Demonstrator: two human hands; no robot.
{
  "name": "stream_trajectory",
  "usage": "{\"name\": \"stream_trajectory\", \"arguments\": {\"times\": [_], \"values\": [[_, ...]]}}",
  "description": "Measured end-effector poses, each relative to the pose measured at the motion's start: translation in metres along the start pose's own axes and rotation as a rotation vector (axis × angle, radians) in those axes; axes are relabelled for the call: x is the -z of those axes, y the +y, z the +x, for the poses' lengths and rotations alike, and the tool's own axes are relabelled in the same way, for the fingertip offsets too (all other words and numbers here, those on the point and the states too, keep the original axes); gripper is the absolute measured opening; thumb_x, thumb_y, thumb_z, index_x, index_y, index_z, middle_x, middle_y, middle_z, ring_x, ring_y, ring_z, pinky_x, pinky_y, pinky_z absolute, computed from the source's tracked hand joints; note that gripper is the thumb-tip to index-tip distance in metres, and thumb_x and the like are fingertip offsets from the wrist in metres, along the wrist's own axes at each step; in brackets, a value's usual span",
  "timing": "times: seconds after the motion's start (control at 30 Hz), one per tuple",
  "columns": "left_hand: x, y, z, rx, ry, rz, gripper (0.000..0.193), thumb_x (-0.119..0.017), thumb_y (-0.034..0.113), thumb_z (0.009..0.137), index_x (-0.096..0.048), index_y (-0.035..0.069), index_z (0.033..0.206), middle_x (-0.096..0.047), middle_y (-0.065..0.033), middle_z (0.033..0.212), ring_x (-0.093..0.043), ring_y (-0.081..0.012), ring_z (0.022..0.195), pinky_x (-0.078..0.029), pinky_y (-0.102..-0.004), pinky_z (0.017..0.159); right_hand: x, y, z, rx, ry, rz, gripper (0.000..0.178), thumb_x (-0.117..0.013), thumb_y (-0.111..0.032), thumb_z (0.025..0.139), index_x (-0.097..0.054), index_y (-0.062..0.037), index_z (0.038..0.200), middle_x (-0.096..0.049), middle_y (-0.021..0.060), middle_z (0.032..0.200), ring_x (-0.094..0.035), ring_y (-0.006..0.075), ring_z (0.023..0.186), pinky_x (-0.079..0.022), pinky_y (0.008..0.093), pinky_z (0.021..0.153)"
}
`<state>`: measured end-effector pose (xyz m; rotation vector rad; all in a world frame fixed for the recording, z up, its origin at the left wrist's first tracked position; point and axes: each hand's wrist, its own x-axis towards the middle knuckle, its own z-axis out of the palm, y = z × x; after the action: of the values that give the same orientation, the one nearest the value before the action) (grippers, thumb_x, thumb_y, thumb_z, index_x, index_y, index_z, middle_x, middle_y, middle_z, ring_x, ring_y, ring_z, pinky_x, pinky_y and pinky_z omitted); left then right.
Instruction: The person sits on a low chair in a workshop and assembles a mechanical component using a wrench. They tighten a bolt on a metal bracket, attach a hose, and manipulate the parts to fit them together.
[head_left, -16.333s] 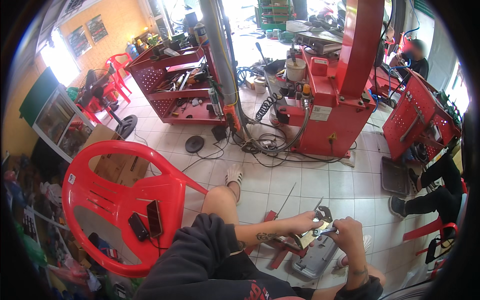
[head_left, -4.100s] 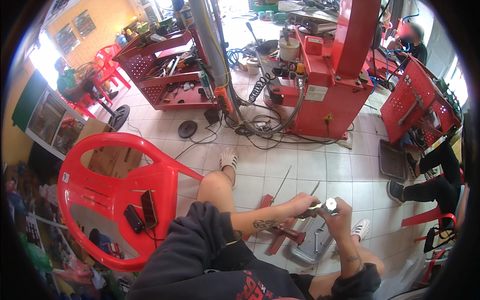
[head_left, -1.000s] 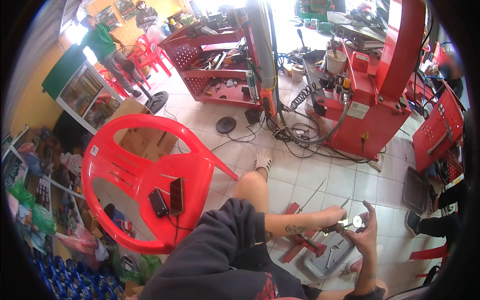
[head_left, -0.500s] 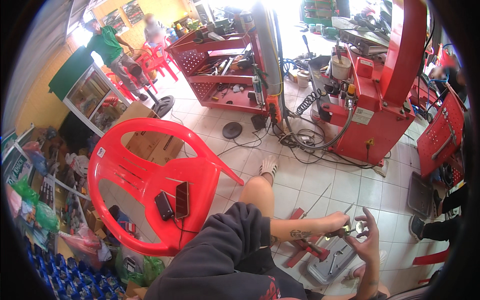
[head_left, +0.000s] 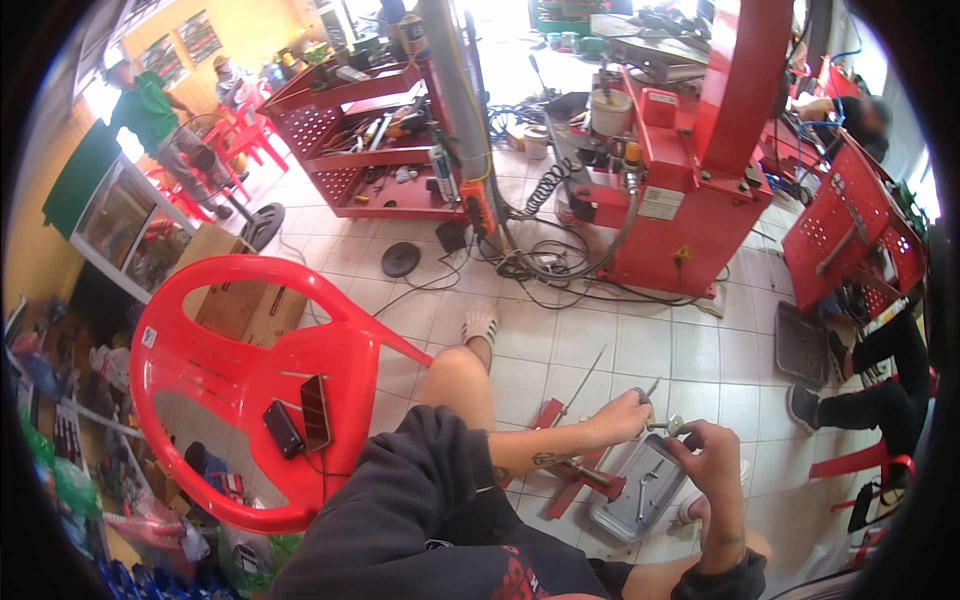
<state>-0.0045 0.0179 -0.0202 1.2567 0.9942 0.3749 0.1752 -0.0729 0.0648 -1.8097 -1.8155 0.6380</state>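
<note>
My left hand (head_left: 622, 416) is closed in front of my right knee side, its fingers wrapped around one end of a small metal piece that I cannot name. Facing it, my right hand (head_left: 708, 458) pinches a small silvery, rounded metal part (head_left: 675, 425) between thumb and fingers. The two hands are close together, with the metal between them. Below them on the floor is a grey plastic tray (head_left: 612, 515) with a wrench (head_left: 642, 495) lying in it. Left of the tray lies a red metal frame (head_left: 565, 488), partly hidden by my left forearm.
A red plastic chair (head_left: 250, 375) at my left carries two phones (head_left: 316, 412). Ahead stand a red tool cart (head_left: 345, 185) and a red machine (head_left: 655, 235), with cables (head_left: 560, 265) on the tiles. At right are a seated person's dark-clothed legs (head_left: 880, 370) and a dark tray (head_left: 800, 343).
The view has swung right, so the surroundings sit farther left. My right hand has turned, its spread fingers now curled in around the metal part. The hands stay close together.
</note>
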Motion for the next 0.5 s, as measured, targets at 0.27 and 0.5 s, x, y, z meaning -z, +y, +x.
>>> {"name": "stream_trajectory", "arguments": {"times": [0.27,0.5], "values": [[-0.005,-0.001,-0.009,-0.049,-0.001,0.191,0.038,-0.044,0.027,0.095,-0.054,-0.007,0.112,-0.064,-0.0295,0.105,-0.062,-0.0428,0.102,-0.047,-0.0487,0.088,0.002,-0.008,-0.005,0.046,-0.161,0.037,0.035,-0.086,-0.029,0.076,-0.075,-0.005,0.098,-0.067,0.0084,0.061,-0.064,0.0206,0.051,-0.049,0.0308,0.052],[-0.003,-0.005,-0.008,-0.103,-0.057,0.404,0.038,-0.044,0.028,0.098,-0.053,-0.002,0.119,-0.062,-0.0276,0.113,-0.061,-0.0405,0.105,-0.048,-0.0457,0.09,0.008,-0.003,0.0,-0.004,-0.208,-0.088,0.037,-0.084,-0.036,0.076,-0.073,-0.0063,0.095,-0.064,0.008,0.059,-0.063,0.0251,0.054,-0.049,0.0342,0.054]]}}
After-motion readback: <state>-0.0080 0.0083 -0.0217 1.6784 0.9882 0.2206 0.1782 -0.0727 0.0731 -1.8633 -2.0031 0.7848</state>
